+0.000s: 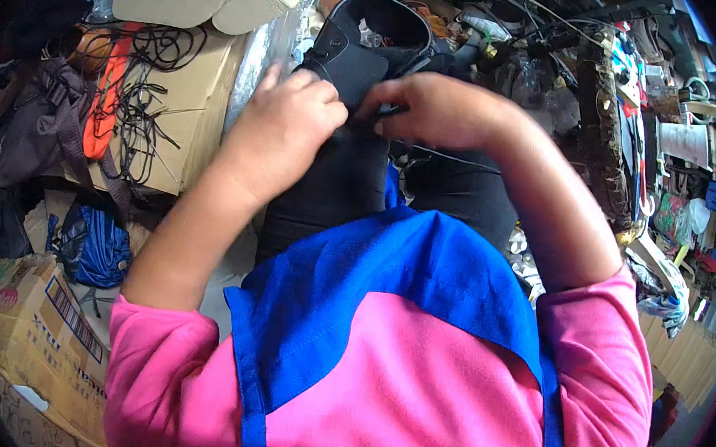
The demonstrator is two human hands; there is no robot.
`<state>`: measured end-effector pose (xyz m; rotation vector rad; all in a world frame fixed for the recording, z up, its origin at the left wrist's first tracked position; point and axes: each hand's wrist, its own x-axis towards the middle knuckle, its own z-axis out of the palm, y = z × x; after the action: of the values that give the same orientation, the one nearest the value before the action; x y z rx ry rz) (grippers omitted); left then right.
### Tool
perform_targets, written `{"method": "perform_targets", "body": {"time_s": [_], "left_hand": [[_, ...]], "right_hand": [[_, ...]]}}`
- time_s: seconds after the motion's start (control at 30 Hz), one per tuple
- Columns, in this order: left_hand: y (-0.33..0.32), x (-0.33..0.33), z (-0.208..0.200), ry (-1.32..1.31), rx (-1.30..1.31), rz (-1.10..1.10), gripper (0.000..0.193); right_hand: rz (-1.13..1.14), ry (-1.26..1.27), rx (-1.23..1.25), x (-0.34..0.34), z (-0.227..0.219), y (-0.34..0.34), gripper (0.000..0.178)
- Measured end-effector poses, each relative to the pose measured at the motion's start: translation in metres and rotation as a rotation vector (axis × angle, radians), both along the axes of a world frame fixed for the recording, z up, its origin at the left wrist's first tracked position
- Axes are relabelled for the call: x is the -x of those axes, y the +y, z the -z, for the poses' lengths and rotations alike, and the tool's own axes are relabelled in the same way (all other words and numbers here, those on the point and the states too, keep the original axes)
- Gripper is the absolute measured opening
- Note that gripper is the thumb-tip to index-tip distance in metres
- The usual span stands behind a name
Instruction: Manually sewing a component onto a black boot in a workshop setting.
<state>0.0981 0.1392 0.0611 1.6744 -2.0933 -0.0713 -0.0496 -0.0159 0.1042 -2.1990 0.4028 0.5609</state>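
Note:
A black boot or high shoe (350,65) rests over my knees, its wide opening facing away from me and a round eyelet showing on its left side. At its near left edge, my left hand (285,128) is closed with curled fingers, slightly blurred. My right hand (436,109) comes from the other side, thumb and fingers pinched close to the boot; something small and dark shows between them, too unclear to name. A thin pale cord (449,156) runs to the right below my right hand. The fingertips partly hide the boot's near part.
Black laces (141,124) and an orange strip (109,100) lie on cardboard at the left, near a dark bag (43,124). A cardboard box (41,340) stands at lower left. Cluttered shelves with a white thread spool (684,146) line the right.

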Motion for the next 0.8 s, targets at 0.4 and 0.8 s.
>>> {"method": "perform_targets", "body": {"time_s": [0.4, 0.8], "left_hand": [[-0.001, -0.004, 0.017, 0.317, 0.044, -0.073, 0.034], [-0.01, -0.006, 0.023, 0.071, 0.312, 0.121, 0.003]], "right_hand": [[0.116, -0.435, 0.45, 0.037, 0.009, 0.024, 0.027], [-0.225, 0.036, 0.217, -0.016, -0.01, -0.006, 0.025]]}}
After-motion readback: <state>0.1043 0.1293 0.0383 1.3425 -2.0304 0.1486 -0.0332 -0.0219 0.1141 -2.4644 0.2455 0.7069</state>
